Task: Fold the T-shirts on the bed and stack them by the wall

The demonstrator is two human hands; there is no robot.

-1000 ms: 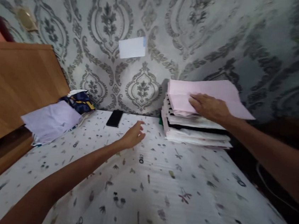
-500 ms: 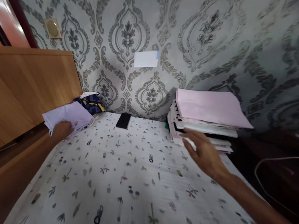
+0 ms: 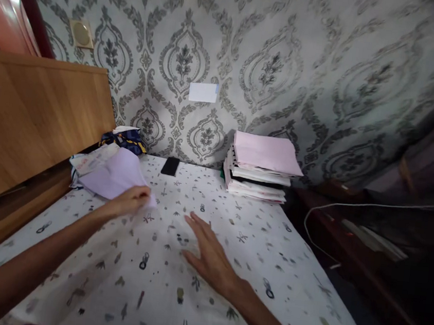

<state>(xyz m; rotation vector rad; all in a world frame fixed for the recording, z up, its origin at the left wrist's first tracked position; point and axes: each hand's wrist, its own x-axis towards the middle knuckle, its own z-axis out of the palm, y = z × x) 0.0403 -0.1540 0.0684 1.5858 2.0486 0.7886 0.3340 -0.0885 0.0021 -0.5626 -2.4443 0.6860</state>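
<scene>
My left hand [image 3: 135, 199] is closed on the near right corner of a lavender cloth [image 3: 117, 172], which stretches back over a left-hand pile. In that pile a pale printed cloth [image 3: 95, 159] and a dark blue patterned cloth [image 3: 128, 141] show. My right hand [image 3: 209, 255] hovers over the middle of the bed, fingers apart, with nothing in it. Beyond it, at the far right of the mattress, stands a neat stack of folded cloths [image 3: 255, 184] with a pink cloth [image 3: 266, 152] on top.
A black phone [image 3: 170, 166] lies on the printed bedsheet [image 3: 164, 291] near the wall. The wooden headboard [image 3: 38, 123] borders the left side. A white cable [image 3: 352, 204] loops over dark furniture on the right. A white card [image 3: 203, 92] is on the wallpaper.
My left hand has drawn the lavender cloth rightward off the left pile, uncovering the pale printed cloth. My right hand has left the stack's side and come toward the bed's middle. The view has shifted.
</scene>
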